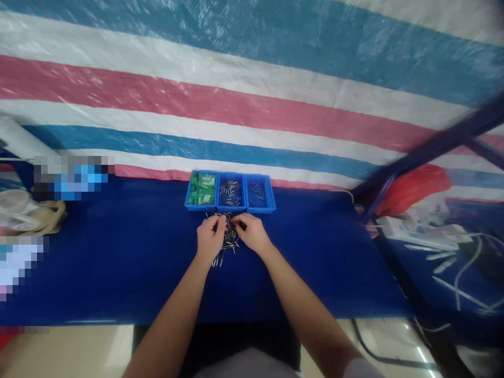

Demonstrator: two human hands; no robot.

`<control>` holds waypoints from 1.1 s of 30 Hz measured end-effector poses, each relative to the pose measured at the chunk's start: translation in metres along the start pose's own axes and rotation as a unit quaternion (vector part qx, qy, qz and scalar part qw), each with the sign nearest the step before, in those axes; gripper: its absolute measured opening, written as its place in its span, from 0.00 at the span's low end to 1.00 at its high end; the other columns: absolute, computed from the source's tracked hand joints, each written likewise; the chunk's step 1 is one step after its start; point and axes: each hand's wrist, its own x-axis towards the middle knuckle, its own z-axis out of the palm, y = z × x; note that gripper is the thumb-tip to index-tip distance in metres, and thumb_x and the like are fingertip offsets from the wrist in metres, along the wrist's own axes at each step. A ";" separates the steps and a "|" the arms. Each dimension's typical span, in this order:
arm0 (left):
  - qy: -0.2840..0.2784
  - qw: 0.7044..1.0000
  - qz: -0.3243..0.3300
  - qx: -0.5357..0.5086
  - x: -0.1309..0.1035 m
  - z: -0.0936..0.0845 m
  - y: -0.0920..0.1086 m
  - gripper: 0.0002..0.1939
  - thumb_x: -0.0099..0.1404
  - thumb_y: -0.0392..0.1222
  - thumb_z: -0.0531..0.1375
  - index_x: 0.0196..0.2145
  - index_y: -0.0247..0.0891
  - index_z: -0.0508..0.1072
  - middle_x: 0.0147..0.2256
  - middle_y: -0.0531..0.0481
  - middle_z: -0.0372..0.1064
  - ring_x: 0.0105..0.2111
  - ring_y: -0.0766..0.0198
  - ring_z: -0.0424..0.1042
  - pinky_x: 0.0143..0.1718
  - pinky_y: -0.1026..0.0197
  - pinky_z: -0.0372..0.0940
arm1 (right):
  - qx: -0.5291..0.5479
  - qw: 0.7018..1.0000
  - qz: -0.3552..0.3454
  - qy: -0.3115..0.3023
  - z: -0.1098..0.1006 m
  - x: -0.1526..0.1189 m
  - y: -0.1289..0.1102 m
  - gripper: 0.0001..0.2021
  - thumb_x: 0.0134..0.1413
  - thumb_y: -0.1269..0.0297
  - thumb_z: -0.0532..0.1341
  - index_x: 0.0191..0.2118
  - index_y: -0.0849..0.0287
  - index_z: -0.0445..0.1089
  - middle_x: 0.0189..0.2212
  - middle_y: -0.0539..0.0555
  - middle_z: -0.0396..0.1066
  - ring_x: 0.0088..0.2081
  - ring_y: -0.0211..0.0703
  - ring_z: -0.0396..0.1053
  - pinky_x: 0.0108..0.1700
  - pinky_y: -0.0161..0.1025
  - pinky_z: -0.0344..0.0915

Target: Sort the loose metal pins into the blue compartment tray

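Observation:
A loose pile of small metal pins [229,240] lies on the blue table, in front of three joined blue bins. My left hand [211,235] is over the pile's left side, its fingers pinched together; whatever is between them is too small to name. At the right side of the pile, my right hand [251,231] has its thumb and fingertips drawn together on something I cannot make out. Green packets fill the left bin [189,202]. Many metal pins lie in the middle bin [231,208], and several more, spread thinly, are in the right bin [270,191].
The blue table [129,252] ends at a front edge near my body. A striped sheet [252,110] hangs behind it. To the right are a dark metal frame [409,147], a red bag [413,189] and cables; rolled tape [51,218] sits at the far left.

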 end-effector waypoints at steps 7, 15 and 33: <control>-0.001 1.000 -0.011 0.002 0.000 0.000 -0.001 0.18 0.70 0.51 0.54 0.26 0.41 0.73 0.26 0.53 0.73 0.31 0.64 0.71 0.37 0.61 0.63 | 0.020 0.999 0.009 0.033 0.000 -0.001 -0.003 0.11 0.53 0.75 0.59 0.38 0.57 0.76 0.33 0.53 0.76 0.34 0.42 0.73 0.40 0.39 0.70; 0.010 1.000 0.014 -0.022 0.001 0.002 -0.002 0.10 0.66 0.48 0.58 0.38 0.41 0.76 0.37 0.51 0.76 0.38 0.63 0.74 0.44 0.59 0.67 | 0.300 0.939 0.150 0.077 -0.002 0.003 -0.012 0.07 0.47 0.63 0.69 0.33 0.58 0.76 0.28 0.51 0.76 0.29 0.39 0.72 0.35 0.38 0.70; 0.011 0.997 0.065 -0.027 -0.001 0.004 -0.002 0.07 0.63 0.42 0.61 0.38 0.42 0.76 0.38 0.50 0.76 0.39 0.62 0.74 0.46 0.57 0.68 | 0.518 0.816 0.246 0.067 -0.001 0.007 -0.014 0.10 0.40 0.64 0.73 0.31 0.56 0.74 0.29 0.49 0.75 0.28 0.35 0.71 0.36 0.36 0.72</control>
